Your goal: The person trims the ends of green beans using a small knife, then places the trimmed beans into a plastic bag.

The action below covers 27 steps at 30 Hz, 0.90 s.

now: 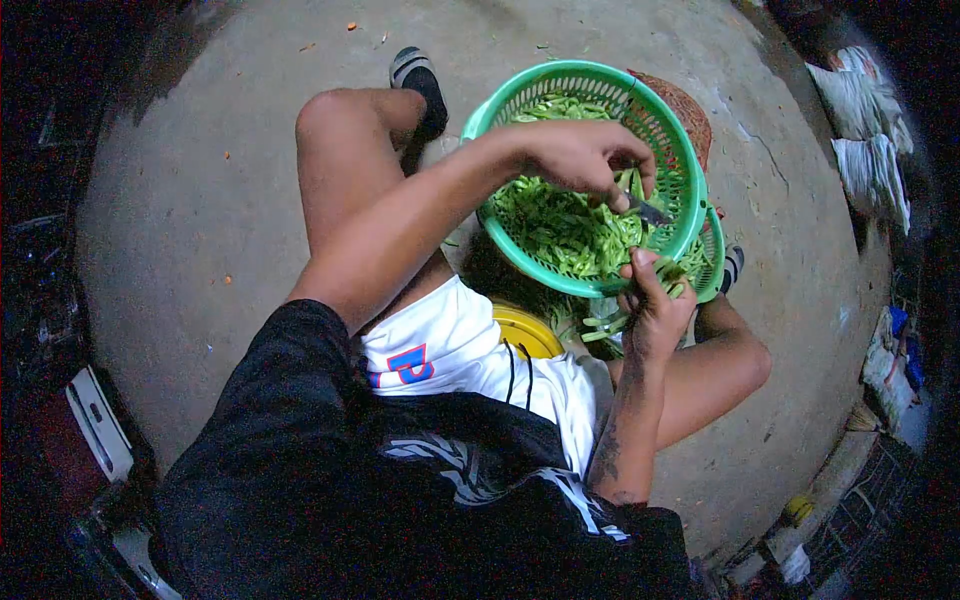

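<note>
My left hand (590,160) reaches over a green plastic basket (575,284), its fingers closed on a small knife (652,212) whose dark blade points right. A slim green vegetable piece (637,186) shows beside the knife. At the basket's near right rim, my right hand (660,310) is closed round long green vegetable stalks (605,325), thumb up, with ends poking out to the left. Sliced green vegetable (570,220) fills much of the basket. Part of the heap is hidden under my left hand and forearm.
A second green basket (713,255) with more greens sits partly beneath the first, at its right. Behind them is a reddish-brown woven item (680,105). A yellow round object (530,330) lies between my legs. White sacks (870,150) line the right side of the concrete floor (220,200).
</note>
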Motion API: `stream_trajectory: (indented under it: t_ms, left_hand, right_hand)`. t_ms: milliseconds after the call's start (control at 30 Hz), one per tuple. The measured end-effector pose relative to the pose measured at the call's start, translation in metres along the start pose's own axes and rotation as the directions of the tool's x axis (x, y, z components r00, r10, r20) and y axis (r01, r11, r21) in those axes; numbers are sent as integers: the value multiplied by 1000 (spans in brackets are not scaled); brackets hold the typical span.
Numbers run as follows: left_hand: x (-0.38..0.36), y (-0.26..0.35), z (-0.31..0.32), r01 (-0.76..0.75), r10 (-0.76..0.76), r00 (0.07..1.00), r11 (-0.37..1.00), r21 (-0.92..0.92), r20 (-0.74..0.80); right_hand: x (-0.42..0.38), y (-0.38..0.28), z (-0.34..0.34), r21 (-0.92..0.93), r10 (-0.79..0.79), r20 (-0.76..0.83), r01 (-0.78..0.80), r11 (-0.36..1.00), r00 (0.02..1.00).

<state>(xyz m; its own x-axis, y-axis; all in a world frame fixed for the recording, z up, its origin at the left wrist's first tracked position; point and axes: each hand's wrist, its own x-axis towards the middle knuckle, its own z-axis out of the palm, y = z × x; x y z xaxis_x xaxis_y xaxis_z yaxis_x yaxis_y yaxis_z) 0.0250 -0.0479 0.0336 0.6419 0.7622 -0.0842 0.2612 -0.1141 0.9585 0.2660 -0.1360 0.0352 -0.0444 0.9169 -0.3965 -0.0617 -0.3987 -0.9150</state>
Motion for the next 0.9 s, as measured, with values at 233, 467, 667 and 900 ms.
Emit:
stream_trajectory:
  t_ms: [233, 467, 667, 900]
  left_hand:
    - [-3, -19, -21, -52, 37, 991, 992, -119, -126]
    - [-3, -22, -14, -30, 13, 996, 979, -201, -88]
    - [0, -13, 3, -27, 22, 999, 986, -163, -29]
    - [-5, -15, -23, 22, -39, 996, 978, -207, -78]
  right_hand:
    - [2, 6, -4, 29, 10, -28, -9, 1000, 1000]
    - [1, 1, 1, 59, 18, -6, -18, 998, 1000]
    - [3, 4, 5, 102, 7, -2, -7, 995, 1000]
    - [2, 3, 1, 116, -13, 25, 10, 993, 1000]
